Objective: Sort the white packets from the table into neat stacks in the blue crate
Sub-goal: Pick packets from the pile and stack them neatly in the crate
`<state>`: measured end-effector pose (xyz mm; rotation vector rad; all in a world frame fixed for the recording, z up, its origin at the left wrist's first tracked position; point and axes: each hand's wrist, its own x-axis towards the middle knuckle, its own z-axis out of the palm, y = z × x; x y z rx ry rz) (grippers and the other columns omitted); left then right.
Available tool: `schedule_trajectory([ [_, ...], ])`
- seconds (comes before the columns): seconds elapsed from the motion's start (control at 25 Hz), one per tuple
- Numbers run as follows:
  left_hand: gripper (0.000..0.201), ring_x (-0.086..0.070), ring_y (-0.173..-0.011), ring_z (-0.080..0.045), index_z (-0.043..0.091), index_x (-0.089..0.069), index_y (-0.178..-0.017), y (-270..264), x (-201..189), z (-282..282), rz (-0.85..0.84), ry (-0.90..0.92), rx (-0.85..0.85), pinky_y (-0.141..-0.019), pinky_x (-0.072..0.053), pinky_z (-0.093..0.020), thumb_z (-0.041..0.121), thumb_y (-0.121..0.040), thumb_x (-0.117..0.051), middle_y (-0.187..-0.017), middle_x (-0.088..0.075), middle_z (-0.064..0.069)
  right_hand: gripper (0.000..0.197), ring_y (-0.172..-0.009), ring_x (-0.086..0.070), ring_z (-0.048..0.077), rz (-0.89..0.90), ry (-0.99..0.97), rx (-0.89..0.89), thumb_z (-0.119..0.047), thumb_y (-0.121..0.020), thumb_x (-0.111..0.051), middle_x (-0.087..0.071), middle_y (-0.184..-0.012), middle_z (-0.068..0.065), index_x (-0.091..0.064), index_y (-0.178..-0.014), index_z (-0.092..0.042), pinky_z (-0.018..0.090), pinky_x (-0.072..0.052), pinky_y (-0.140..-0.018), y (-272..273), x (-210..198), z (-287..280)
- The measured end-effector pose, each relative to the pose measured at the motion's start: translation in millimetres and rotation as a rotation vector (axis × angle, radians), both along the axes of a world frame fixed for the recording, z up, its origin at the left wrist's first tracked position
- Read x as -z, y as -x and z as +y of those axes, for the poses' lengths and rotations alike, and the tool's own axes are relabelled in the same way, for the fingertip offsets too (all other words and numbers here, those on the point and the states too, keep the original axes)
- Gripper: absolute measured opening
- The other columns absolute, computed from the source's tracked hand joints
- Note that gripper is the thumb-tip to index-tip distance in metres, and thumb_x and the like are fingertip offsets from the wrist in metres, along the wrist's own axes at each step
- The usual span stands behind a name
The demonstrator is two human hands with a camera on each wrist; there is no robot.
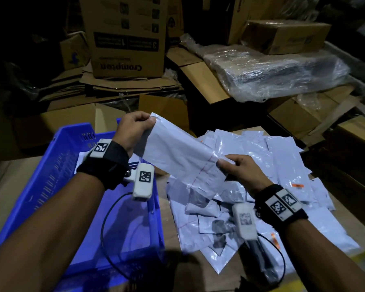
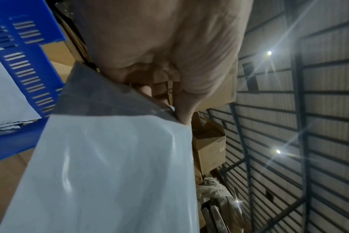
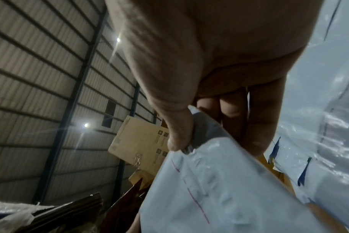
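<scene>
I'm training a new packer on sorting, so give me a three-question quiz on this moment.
1. True or false: the flat white plastic packet stretched in the air is held by one hand only.
2. Which side of the slatted blue plastic crate does the loose pile of white packets lie on? A) left B) right
3. What colour is the dashed line near the packet's end by the right hand?

Key: 1 false, the left hand pinches the other end; 2 B; 3 red.
</scene>
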<state>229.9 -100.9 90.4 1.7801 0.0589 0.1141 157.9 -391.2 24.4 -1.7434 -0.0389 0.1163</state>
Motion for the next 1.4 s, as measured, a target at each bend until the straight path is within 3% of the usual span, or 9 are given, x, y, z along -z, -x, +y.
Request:
schedule_trajectory([
  [0.2, 0.008, -0.058, -0.074, -0.016, 0.007, -0.066, -0.090, 2, 7, 3, -0.008, 0.030, -0.086, -0.070, -0.048, -0.026, 0.010, -0.094, -0.060, -0.080, -0.064, -0.007, 0.031, -0.070, -0.060, 0.020, 0.039, -0.102, 0.006, -0.021, -0.098, -0.058, -0.060, -0.073, 0.006, -0.067, -0.081, 0.003, 0.036, -0.058, -0.073, -1, -3, 9],
  [0.32, 0.025, -0.057, -0.104, -0.020, 0.007, -0.061, -0.119, 2, 14, 9, -0.034, -0.149, -0.119, -0.091, -0.047, -0.032, 0.014, -0.095, -0.057, -0.115, -0.063, -0.013, 0.032, -0.068, -0.057, 0.020, 0.079, -0.190, 0.066, -0.020, -0.098, -0.057, -0.060, -0.071, 0.007, -0.065, -0.082, 0.007, 0.037, -0.054, -0.071, -2, -11, 14],
  [0.48, 0.081, -0.032, -0.140, -0.022, 0.017, -0.033, -0.149, 32, 6, 2, -0.251, -0.735, 0.183, -0.114, -0.029, -0.038, 0.033, -0.072, -0.052, -0.154, -0.032, -0.007, 0.021, -0.070, -0.062, 0.021, 0.134, -0.447, 0.204, -0.017, -0.099, -0.055, -0.067, -0.080, 0.011, -0.064, -0.086, -0.003, 0.031, -0.056, -0.063, -13, -28, 17],
  [0.64, 0.077, -0.030, -0.142, -0.033, 0.016, -0.040, -0.146, 49, 6, -19, -0.604, -1.273, 0.329, -0.114, -0.026, -0.048, 0.023, -0.074, -0.065, -0.154, -0.034, -0.012, 0.020, -0.057, -0.067, 0.010, 0.212, -0.603, 0.170, -0.015, -0.102, -0.049, -0.072, -0.072, 0.005, -0.062, -0.100, 0.000, 0.021, -0.051, -0.046, -14, -40, 26],
  [0.8, 0.043, -0.058, -0.116, -0.036, 0.010, -0.068, -0.111, 39, 3, -20, -0.709, -1.191, 0.279, -0.093, -0.047, -0.048, -0.006, -0.072, -0.062, -0.121, -0.065, -0.012, 0.021, -0.058, -0.068, 0.011, 0.232, -0.558, 0.081, -0.016, -0.101, -0.050, -0.071, -0.075, 0.005, -0.062, -0.108, -0.001, 0.021, -0.051, -0.046, -7, -43, 32],
  [0.88, 0.037, -0.066, -0.097, -0.034, 0.014, -0.071, -0.104, 42, 0, -18, -0.682, -1.147, 0.300, -0.074, -0.053, -0.043, -0.004, -0.075, -0.056, -0.106, -0.070, -0.007, 0.026, -0.076, -0.071, 0.019, 0.185, -0.461, 0.078, -0.025, -0.101, -0.051, -0.069, -0.090, 0.006, -0.066, -0.107, -0.006, 0.028, -0.056, -0.059, -5, -38, 30],
  [1.08, 0.017, -0.063, -0.088, -0.028, 0.027, -0.058, -0.077, 43, -11, -10, -0.316, -1.032, 0.310, -0.064, -0.046, -0.038, 0.013, -0.086, -0.062, -0.077, -0.063, 0.007, 0.034, -0.121, -0.059, 0.017, -0.108, -0.263, -0.042, -0.045, -0.099, -0.049, -0.066, -0.126, -0.001, -0.065, -0.121, -0.024, 0.041, -0.048, -0.100, -1, -23, 21],
  [1.28, 0.019, -0.060, -0.074, -0.017, 0.011, -0.062, -0.074, 34, -26, -8, -0.166, -0.743, 0.446, -0.065, -0.046, -0.035, 0.025, -0.082, -0.073, -0.075, -0.066, -0.008, 0.050, -0.085, -0.070, 0.020, -0.181, -0.364, -0.016, -0.053, -0.058, -0.087, -0.074, -0.092, 0.004, -0.075, -0.091, -0.018, 0.031, -0.058, -0.072, 0, -36, 30],
  [1.4, 0.019, -0.059, -0.073, -0.012, 0.013, -0.065, -0.082, 27, -29, 4, -0.126, -0.723, 0.452, -0.066, -0.045, -0.033, 0.029, -0.078, -0.074, -0.079, -0.067, -0.004, 0.032, -0.071, -0.068, 0.014, -0.171, -0.442, 0.038, -0.031, -0.073, -0.076, -0.074, -0.082, 0.000, -0.069, -0.097, -0.011, 0.026, -0.057, -0.063, -2, -42, 32],
])
